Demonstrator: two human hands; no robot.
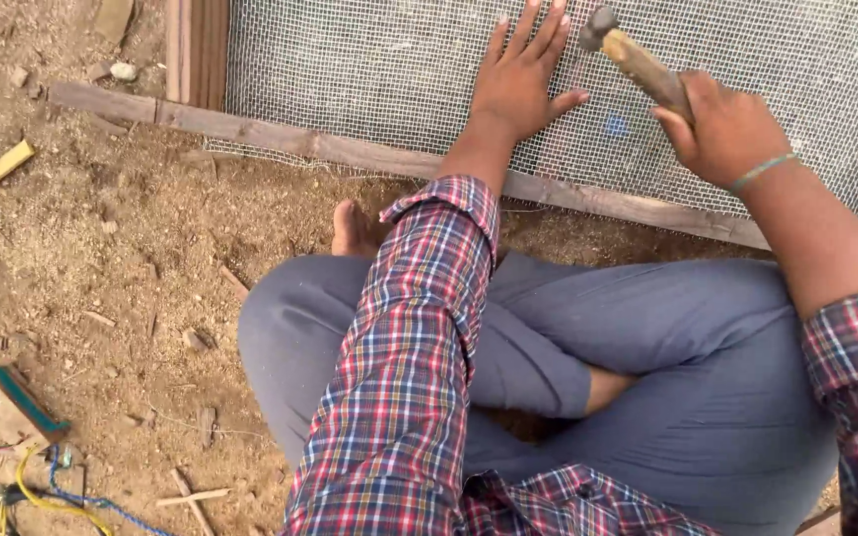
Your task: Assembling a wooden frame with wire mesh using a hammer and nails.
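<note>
Two hands, left hand (520,84) flat on mesh (350,69), right hand (722,129) gripping hammer (633,58)

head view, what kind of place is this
Probably an outdoor woodworking spot: bare dirt ground strewn with wood scraps, a wooden frame covered in wire mesh, and a hammer.

The ground (101,248) is bare reddish-brown dirt strewn with sawdust, wood chips and small stones, lit by soft, even daylight. At the left edge lies a yellow strip (2,167), and near the lower left corner a small wood block (14,405) with a green edge. Yellow and blue cords (52,496) trail beside it.
</note>
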